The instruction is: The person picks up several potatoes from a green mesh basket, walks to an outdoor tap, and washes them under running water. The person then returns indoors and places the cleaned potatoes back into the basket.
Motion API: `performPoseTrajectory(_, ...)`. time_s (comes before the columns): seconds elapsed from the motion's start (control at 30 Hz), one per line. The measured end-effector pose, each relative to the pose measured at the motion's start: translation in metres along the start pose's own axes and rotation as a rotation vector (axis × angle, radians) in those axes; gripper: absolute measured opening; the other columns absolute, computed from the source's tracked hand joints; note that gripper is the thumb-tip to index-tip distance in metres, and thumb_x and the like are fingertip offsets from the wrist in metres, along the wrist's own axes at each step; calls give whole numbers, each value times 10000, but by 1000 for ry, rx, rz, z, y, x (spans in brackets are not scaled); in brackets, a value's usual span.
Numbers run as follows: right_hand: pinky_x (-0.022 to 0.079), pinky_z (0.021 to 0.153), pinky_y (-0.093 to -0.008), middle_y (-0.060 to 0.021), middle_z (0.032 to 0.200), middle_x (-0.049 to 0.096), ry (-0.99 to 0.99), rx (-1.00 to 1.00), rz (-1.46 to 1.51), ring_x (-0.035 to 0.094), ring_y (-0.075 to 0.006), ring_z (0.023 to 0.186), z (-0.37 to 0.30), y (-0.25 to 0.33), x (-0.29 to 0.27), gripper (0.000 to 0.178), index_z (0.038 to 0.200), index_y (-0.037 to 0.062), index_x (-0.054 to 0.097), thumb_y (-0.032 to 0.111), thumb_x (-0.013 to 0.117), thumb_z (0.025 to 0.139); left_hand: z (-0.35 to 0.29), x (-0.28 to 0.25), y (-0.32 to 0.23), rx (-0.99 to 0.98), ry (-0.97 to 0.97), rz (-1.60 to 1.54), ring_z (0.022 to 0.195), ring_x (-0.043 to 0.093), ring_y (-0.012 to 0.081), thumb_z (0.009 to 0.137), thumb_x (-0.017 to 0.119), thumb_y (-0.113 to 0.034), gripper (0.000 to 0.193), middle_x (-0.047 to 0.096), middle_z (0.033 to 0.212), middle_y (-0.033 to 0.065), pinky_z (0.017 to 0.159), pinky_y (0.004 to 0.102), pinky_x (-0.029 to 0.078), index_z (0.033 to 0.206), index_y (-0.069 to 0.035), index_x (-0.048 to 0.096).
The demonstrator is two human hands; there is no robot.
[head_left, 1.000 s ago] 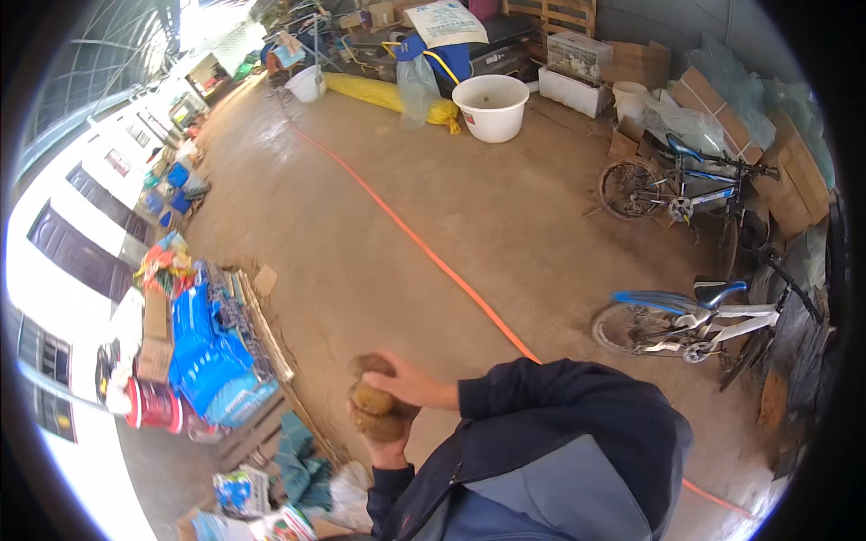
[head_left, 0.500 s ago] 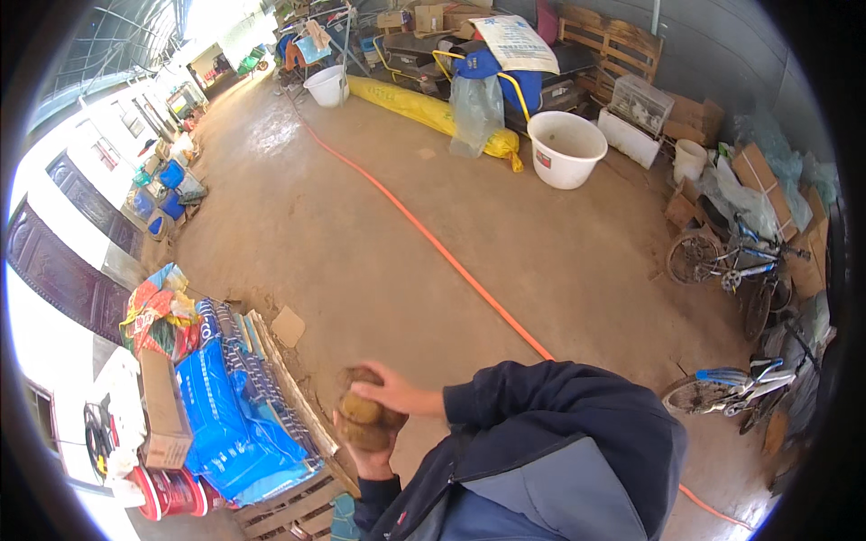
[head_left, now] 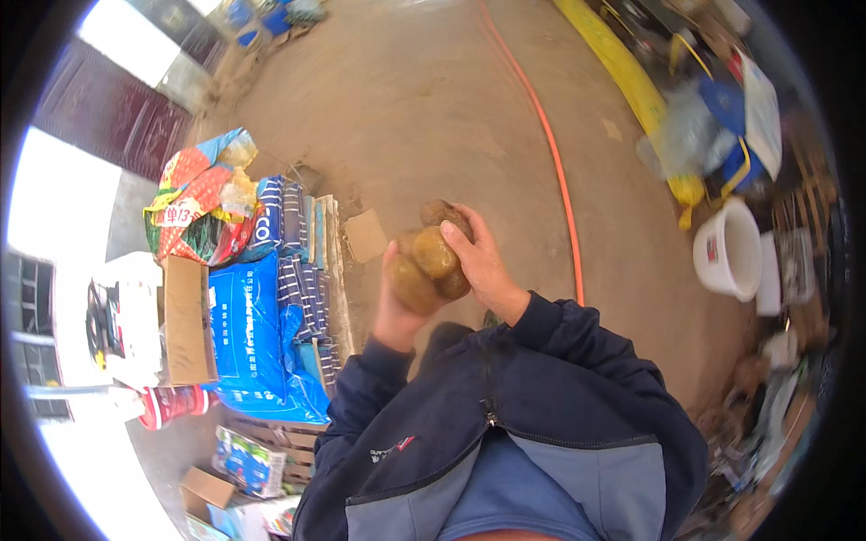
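Several rounded, yellow-brown, potato-like lumps are clustered between my two hands, in front of my chest. My left hand cups them from the left and below, its fingers partly hidden behind them. On the other side, my right hand curls round the cluster, the thumb lying across a lump at the top. A darker brown lump sits at the far end, under the right fingers. Whether the lumps are joined or loose cannot be seen.
Blue plastic sacks are stacked to my left, beside a cardboard box and a colourful bag. A flat cardboard piece lies on the floor. An orange hose runs along the right; beyond it stands a white tub.
My view has tilted down and turned left. My right hand has shifted from over the top of the lumps to their right side; both hands still hold them.
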State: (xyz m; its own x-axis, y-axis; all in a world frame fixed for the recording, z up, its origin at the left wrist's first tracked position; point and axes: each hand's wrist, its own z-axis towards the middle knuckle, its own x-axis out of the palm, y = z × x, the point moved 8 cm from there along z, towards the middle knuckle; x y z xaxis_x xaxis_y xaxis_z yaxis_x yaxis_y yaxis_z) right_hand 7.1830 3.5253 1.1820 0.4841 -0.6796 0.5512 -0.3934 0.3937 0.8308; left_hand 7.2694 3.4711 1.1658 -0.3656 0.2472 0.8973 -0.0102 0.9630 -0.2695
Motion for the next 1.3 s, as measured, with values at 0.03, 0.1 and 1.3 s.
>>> performPoseTrajectory(0.03, 441, 933, -297, -84, 1169, 558, 12, 54, -47, 524, -149, 1075, 36, -6, 7, 456, 1284, 2, 457, 243, 621, 933, 21, -3, -24, 18, -66, -30, 1288, 449, 311, 936, 366, -581, 596, 467, 1394, 94, 1032, 583, 372, 1365, -175, 448)
performPoseTrajectory(0.1, 439, 935, -297, -86, 1177, 554, 98, 67, -68, 523, -150, 1077, 107, -12, 25, 467, 1297, 4, 451, 245, 619, 934, 64, -7, -73, 88, -122, -41, 1282, 454, 310, 929, 369, -598, 615, 468, 1391, 91, 1023, 581, 379, 1367, -173, 446)
performPoseTrajectory(1.3, 451, 927, -295, -93, 1183, 556, 69, 233, -109, 536, -161, 1065, 1398, 5, 90, 454, 1293, 12, 454, 230, 616, 930, 1086, 96, -842, 99, -150, -51, 1258, 487, 297, 915, 382, -644, 683, 493, 1369, 93, 1053, 543, 378, 1375, -143, 429)
